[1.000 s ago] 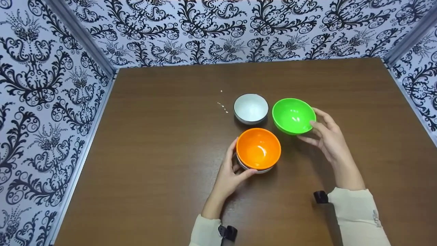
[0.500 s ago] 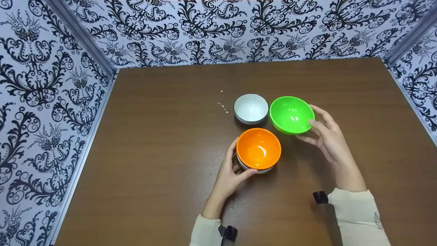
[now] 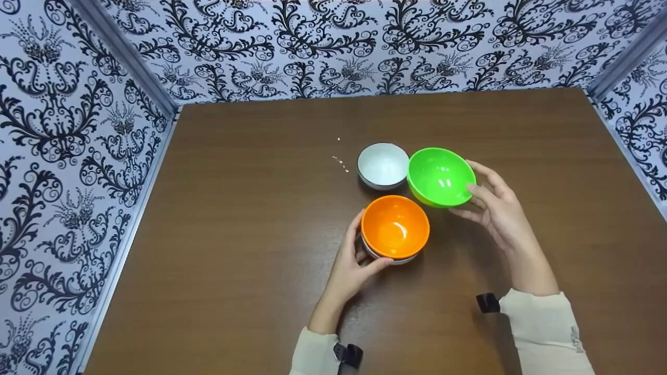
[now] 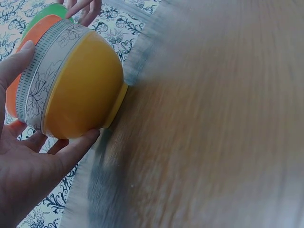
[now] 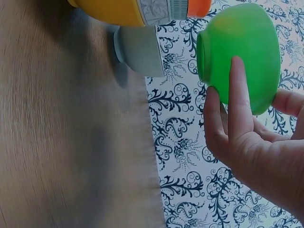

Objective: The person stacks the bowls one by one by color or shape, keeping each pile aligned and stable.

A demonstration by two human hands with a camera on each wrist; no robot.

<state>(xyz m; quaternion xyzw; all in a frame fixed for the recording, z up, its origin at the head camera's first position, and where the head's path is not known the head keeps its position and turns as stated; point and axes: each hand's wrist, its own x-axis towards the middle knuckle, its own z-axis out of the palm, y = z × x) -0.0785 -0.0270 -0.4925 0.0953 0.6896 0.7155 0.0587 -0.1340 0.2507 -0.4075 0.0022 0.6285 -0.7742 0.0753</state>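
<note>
My left hand [image 3: 346,268] grips the side of a stack of bowls, thumb at the near rim and fingers around the left. On top of it is an orange bowl [image 3: 395,226], nested in a yellow bowl [image 4: 88,85] with a white leaf-patterned band. The stack's foot is at the tabletop. My right hand [image 3: 497,208] holds a green bowl [image 3: 441,177] off the table, thumb over its rim and fingers beneath. The green bowl is tilted slightly, behind and right of the stack. A pale grey-white bowl [image 3: 383,165] stands on the table, just left of the green one.
Small pale specks [image 3: 341,163] lie on the brown wooden table [image 3: 250,208] left of the white bowl. Patterned panels [image 3: 333,47] wall in the back and sides. A black strap device [image 3: 348,355] sits at the left wrist, another black device [image 3: 488,302] at the right.
My right hand has shifted the green bowl a little to the left, closer to the white bowl and the orange one. The left hand and its stack have stayed in place.
</note>
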